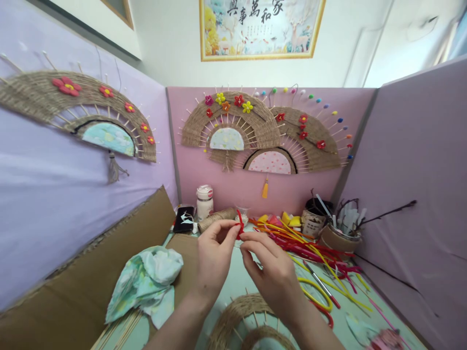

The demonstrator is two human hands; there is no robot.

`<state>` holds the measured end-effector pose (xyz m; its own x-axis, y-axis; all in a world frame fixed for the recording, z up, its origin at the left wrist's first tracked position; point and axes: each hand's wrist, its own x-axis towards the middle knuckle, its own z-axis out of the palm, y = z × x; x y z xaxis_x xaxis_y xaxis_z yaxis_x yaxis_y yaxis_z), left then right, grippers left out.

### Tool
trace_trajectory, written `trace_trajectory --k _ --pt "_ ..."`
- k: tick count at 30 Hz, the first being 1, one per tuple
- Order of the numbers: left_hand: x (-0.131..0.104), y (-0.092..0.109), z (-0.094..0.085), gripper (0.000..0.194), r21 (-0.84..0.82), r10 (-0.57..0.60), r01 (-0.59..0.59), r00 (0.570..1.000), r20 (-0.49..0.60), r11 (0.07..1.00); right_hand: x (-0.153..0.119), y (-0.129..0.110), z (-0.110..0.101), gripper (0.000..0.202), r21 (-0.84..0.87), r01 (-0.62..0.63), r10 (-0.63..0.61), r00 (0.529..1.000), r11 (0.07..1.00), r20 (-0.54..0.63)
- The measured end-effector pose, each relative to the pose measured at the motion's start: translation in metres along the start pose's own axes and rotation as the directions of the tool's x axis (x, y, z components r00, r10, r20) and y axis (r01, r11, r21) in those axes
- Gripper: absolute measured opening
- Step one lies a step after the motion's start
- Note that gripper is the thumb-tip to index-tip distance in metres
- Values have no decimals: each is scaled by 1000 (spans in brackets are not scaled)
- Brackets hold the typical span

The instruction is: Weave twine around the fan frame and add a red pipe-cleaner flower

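Above the table, my left hand (216,249) pinches a small piece of bent red pipe cleaner (240,225), with one end sticking up past the fingertips. On its right side, my right hand (268,260) has thumb and fingers closed at the lower part of the same piece. Fingers hide part of the red shape. Beneath both wrists lies a woven twine fan (233,316) with thin sticks, partly covered by my right forearm. Loose red, orange and yellow pipe cleaners (302,245) are heaped just beyond my right hand.
Crumpled green floral cloth (148,277) and thin sticks (122,330) lie left, beside a cardboard sheet (91,272). A twine spool (217,218) and white bottle (205,201) stand behind. Scissors (315,294), a pen (323,284) and a jar of glue sticks (339,238) are right.
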<state>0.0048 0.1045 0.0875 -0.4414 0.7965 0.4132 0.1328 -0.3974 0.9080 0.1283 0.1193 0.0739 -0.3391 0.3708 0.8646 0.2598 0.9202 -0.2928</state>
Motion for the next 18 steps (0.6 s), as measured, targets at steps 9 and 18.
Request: trace_trajectory --k 9,18 --pt "3 -3 2 28 -326 -254 314 944 212 892 -4 7 11 20 82 -74 84 988 994 -133" --pt "9 -9 2 19 -243 -226 246 968 106 939 2 15 -9 8 244 -326 352 933 913 -72"
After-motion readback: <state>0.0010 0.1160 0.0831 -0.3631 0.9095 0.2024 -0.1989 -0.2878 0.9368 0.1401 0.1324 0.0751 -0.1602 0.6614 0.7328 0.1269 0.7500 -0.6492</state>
